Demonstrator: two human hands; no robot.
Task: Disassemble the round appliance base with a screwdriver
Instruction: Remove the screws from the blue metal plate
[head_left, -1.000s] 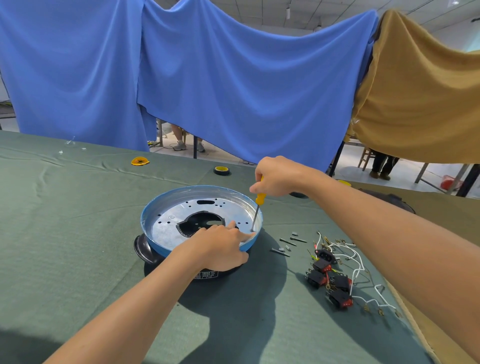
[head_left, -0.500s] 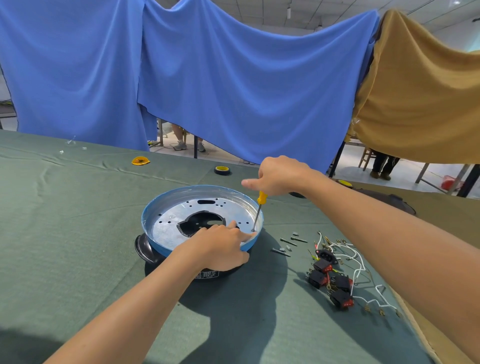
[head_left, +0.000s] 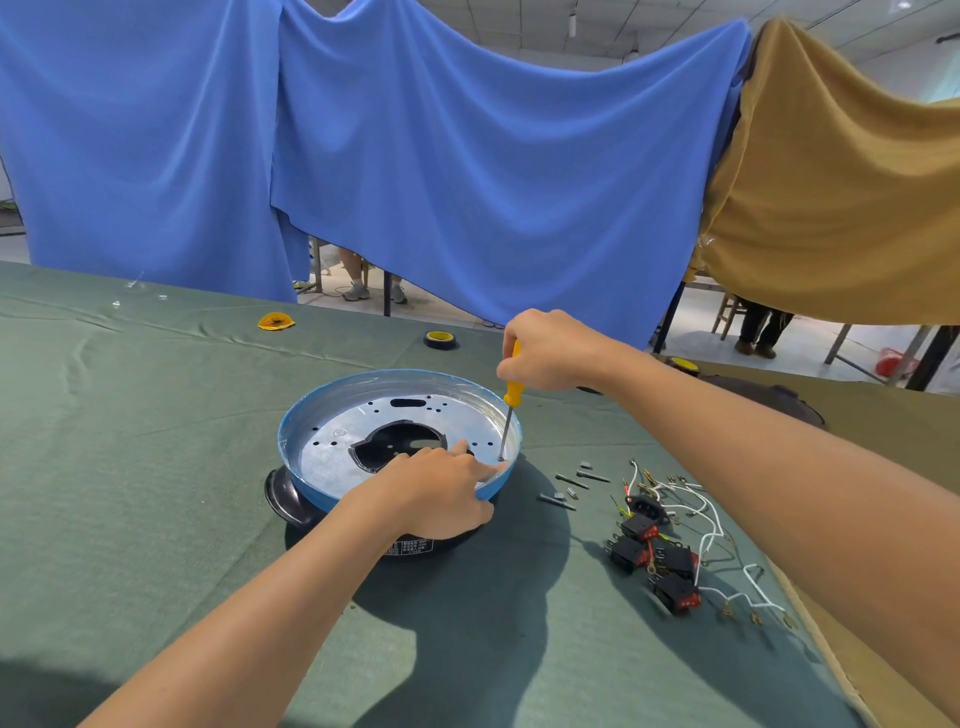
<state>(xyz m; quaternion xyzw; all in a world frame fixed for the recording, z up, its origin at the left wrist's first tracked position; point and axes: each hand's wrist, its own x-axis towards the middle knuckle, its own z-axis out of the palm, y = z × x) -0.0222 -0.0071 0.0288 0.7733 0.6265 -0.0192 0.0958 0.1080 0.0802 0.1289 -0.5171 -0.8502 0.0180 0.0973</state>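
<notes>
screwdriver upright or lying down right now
Upright: the screwdriver stands near vertical, right hand gripping its yellow handle, tip on the round base near its rim.

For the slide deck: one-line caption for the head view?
Right hand sets a yellow-handled screwdriver tip-down in the round appliance base; left hand holds its near rim.

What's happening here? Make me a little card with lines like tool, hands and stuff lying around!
Job: taking apart the base
Tool: screwdriver, nearly upright, tip down inside the base near its right rim
Right hand: grips the screwdriver's handle
Left hand: holds the base's near rim, one finger pointing toward the tip
Loose bits: screws, switches and wires, right of the base
Farther back: tape roll
Underneath: green cloth
</notes>
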